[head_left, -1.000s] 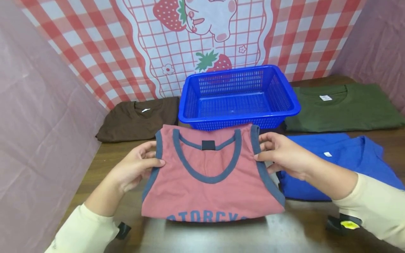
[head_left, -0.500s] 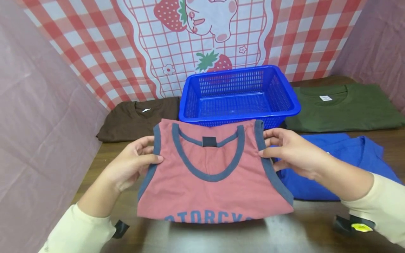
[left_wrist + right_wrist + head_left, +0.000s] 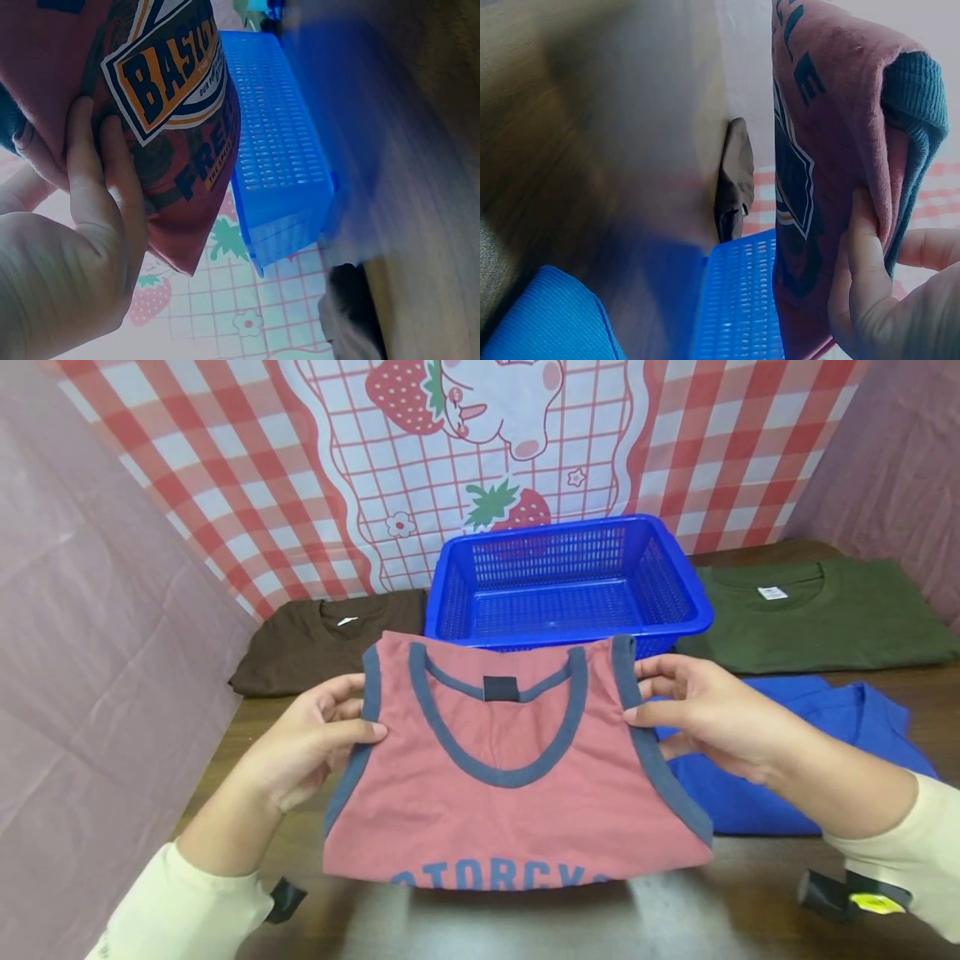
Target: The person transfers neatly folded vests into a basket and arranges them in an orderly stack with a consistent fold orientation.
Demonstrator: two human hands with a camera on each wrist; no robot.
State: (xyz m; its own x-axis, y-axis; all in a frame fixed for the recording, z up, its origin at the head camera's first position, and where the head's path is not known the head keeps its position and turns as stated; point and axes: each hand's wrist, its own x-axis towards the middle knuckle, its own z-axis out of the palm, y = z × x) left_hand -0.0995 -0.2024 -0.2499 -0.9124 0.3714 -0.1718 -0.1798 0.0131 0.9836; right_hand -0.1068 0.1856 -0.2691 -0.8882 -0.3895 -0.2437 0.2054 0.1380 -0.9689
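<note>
A folded pink sleeveless shirt (image 3: 495, 818) with grey-blue trim and a dark neck tag is held up off the table, in front of the basket. My left hand (image 3: 311, 747) pinches its left edge, thumb on the front and fingers behind. On the opposite edge my right hand (image 3: 697, 718) grips the trim the same way. Printed lettering on the shirt's underside shows in the left wrist view, where the left fingers (image 3: 94, 172) press against the cloth. In the right wrist view the folded layers lie between the thumb and fingers (image 3: 866, 255).
Behind the shirt stands a blue plastic basket (image 3: 555, 602). A folded brown shirt (image 3: 337, 647) lies left of it, a folded green shirt (image 3: 825, 618) to its right. Near my right forearm is a folded blue shirt (image 3: 810, 727). A checked strawberry cloth (image 3: 240, 468) hangs behind the wooden table (image 3: 225, 777).
The pink shirt has risen slightly, its top edge now covering more of the basket's front. My right hand has shifted to the right and up, spreading the shirt a little wider.
</note>
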